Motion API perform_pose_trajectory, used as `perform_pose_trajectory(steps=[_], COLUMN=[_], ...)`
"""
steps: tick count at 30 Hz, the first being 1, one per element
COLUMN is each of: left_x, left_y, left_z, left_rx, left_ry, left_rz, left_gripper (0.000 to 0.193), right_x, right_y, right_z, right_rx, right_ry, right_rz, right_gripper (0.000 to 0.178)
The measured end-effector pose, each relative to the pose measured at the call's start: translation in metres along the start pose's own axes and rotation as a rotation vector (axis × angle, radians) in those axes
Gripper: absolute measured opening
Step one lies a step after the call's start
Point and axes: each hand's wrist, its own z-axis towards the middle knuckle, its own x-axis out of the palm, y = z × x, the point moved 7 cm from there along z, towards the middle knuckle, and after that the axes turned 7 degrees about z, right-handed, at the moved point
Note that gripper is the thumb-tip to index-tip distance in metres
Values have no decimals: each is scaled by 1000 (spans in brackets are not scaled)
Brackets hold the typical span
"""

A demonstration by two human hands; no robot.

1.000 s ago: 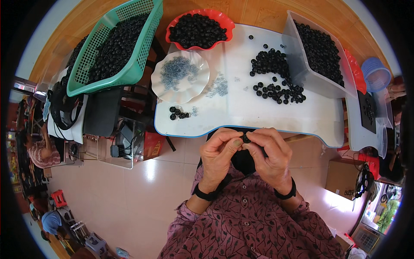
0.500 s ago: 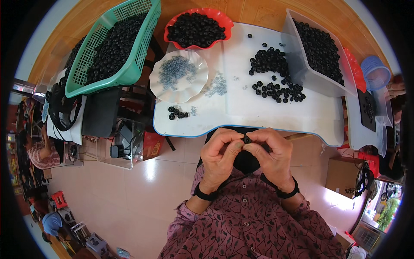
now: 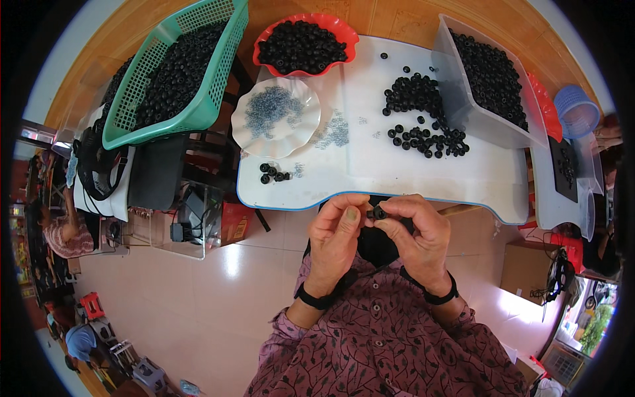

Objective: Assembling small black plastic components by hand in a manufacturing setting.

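Above my lap, just off the table's front edge, my right hand (image 3: pixel 421 237) pinches a small round black part (image 3: pixel 378 213) with a hole in it, between thumb and index finger. My left hand (image 3: pixel 335 233) is close by on the left, thumb and fingers drawn together at the part's side. What those fingers hold, if anything, is too small to tell. A small cluster of similar black parts (image 3: pixel 273 173) lies on the table ahead of my left hand. A white wavy-rimmed plate (image 3: pixel 308 135) behind it carries many tiny grey-blue pieces.
The white table (image 3: pixel 390 173) also bears a loose pile of black parts (image 3: pixel 415 92), a red scalloped bowl (image 3: pixel 352 47) and a clear bin (image 3: pixel 456 99), both filled with black parts. A green basket (image 3: pixel 192 122) of them stands left. A cardboard box (image 3: pixel 527 270) sits right; people are at the far left.
My left thumb has lifted off the black part and the left fingers have shifted slightly left. The part now stays in my right hand, turned a little.
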Motion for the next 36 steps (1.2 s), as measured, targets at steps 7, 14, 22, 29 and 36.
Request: perform_pose_trajectory(steps=[7,14,22,29,36], left_x=[-4,-5,-7,3,14], left_y=[4,11,15,12,9], left_z=[0,1,0,0,-1], left_rx=[44,-62,-81,-74,-126], left_ry=[17,-12,-6,26,44], left_rz=[63,-1,-41,-109,-50], left_gripper=[16,16,17,18,25], right_x=[3,2,0,-4,-7], right_y=[-2,-17,-11,-19,-20], right_z=[-3,-6,-5,-7,-10], right_rx=[39,133,72,76,102], right_ry=[12,-11,19,-10,-12], right_rz=[3,170,107,225,206], right_gripper=[25,32,23,25,25])
